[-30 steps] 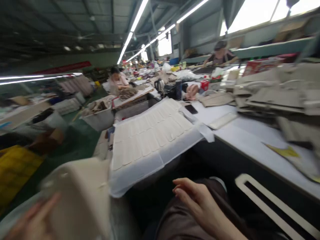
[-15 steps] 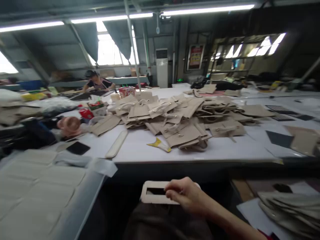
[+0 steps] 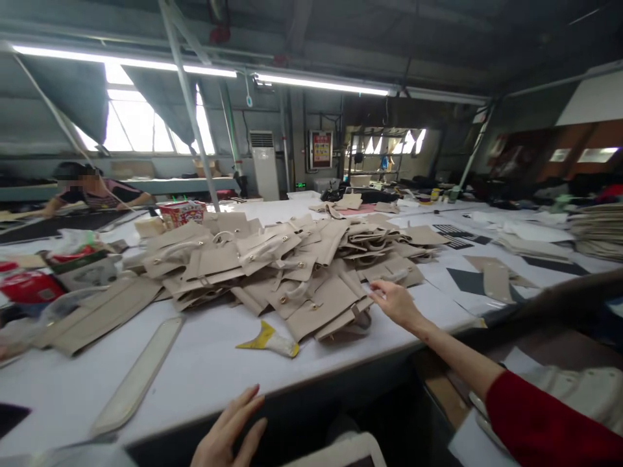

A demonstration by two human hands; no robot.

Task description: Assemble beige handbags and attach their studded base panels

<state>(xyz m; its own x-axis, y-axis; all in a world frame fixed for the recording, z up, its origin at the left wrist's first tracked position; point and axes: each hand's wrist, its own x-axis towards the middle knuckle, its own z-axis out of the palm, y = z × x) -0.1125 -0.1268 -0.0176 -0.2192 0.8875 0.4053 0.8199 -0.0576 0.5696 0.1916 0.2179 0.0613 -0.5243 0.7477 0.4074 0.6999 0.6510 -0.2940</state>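
Note:
My right hand (image 3: 396, 303) reaches over the white table to the right edge of a pile of beige bag panels (image 3: 316, 311), several with handles and small metal studs. Its fingers are stretched out, a little apart, beside the nearest panel. Whether the fingertips touch the panel I cannot tell. My left hand (image 3: 231, 428) is low at the table's front edge, fingers spread, holding nothing. Below it, partly cut off by the bottom edge, lies a pale frame-shaped piece (image 3: 367, 447) with a dark opening. A yellow and white scrap (image 3: 270, 339) lies before the pile.
A long pale strip (image 3: 139, 376) lies on the white table (image 3: 204, 363) at left. Red and white boxes (image 3: 182, 213) stand behind the pile. At right are dark and beige flat pieces (image 3: 496, 279) and a stack of panels (image 3: 601, 230). Another person (image 3: 97, 191) leans over the table at far left.
My right hand has left the pale frame piece and moved up and forward to the pile. My left hand has come into view. The view has turned right and come closer to the table.

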